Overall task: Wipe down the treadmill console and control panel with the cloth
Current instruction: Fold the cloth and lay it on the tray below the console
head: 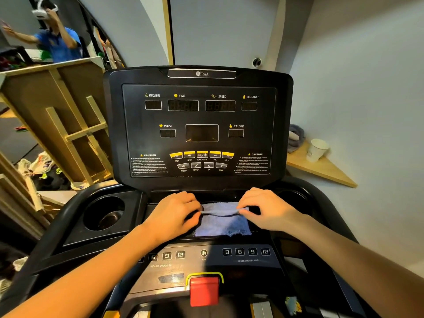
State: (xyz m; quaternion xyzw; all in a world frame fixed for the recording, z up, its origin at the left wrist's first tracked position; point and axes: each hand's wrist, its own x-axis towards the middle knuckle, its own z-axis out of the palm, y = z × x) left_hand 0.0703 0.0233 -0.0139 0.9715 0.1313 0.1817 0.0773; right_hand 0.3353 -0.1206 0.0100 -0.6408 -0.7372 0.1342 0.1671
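Blue cloth (pixel 223 220) lies on the console tray below the control panel (pixel 199 131), long axis left-right between both hands, left hand (pixel 175 213) and right hand (pixel 267 208) each pinching an end, equally near.

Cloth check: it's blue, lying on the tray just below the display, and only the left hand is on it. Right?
Not quite. The head view shows both hands on the cloth: left hand at its left edge, right hand at its right. It is blue and lies on the tray below the display.
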